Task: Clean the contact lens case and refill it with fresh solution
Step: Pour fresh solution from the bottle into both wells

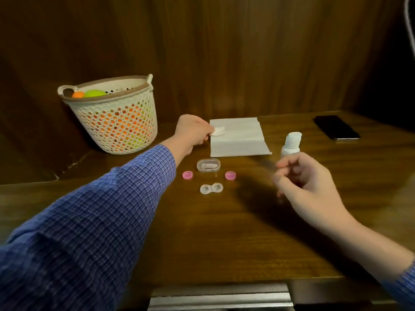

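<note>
A clear two-well contact lens case lies open on the wooden table, with a pink cap to its left and another pink cap to its right. My left hand reaches far forward and pinches a small white wad at the left edge of a folded white tissue. My right hand hovers loosely curled over the table, holding nothing, just in front of a small white solution bottle that stands upright.
A small clear oval box sits behind the lens case. A white lattice basket with coloured balls stands at the back left. A black phone lies at the back right. Wooden panelling closes the back.
</note>
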Demonstrator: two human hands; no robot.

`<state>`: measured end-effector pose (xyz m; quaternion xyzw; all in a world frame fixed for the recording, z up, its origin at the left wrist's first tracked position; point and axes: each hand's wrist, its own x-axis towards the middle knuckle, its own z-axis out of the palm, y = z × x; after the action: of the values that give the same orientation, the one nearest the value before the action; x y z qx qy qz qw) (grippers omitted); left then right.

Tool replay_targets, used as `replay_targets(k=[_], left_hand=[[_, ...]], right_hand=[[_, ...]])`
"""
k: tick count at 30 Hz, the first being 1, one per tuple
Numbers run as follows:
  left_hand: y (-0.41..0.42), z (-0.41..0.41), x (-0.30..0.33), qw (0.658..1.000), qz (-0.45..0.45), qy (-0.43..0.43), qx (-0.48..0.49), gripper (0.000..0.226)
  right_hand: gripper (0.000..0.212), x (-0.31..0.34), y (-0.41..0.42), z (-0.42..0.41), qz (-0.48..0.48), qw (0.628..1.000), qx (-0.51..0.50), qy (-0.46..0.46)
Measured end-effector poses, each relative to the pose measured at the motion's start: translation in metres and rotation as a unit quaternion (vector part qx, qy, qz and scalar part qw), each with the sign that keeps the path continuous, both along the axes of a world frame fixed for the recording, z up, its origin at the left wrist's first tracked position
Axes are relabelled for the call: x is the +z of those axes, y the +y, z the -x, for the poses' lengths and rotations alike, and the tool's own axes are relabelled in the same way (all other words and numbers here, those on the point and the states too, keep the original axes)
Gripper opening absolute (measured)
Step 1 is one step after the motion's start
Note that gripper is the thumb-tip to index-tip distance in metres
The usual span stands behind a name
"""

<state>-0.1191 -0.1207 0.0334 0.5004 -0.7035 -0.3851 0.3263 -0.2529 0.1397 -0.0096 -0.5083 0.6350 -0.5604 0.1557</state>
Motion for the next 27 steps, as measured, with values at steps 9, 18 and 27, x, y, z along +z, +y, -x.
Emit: replay_targets(k=[9, 18, 27], left_hand=[[-0.020, 0.048, -0.025, 0.987, 0.139, -0.084, -0.005, 0.016], [0.066, 0.025, -0.001, 0.974, 0.090, -0.010, -0.205, 0.022], [0.118, -0.042, 0.018, 0.953, 0.125, 0.039, -0.272, 0.023]], right_hand=[[0.074, -0.014, -0.026, 0.078, -0.197, 0.971, -0.133, -0.005], [0.033, -0.023, -0.069, 0.071, -0.189, 0.978, -0.071, 0.060], [0.023, 0.002, -0.048, -0.003, -0.083, 0.962, 0.253, 0.062]])
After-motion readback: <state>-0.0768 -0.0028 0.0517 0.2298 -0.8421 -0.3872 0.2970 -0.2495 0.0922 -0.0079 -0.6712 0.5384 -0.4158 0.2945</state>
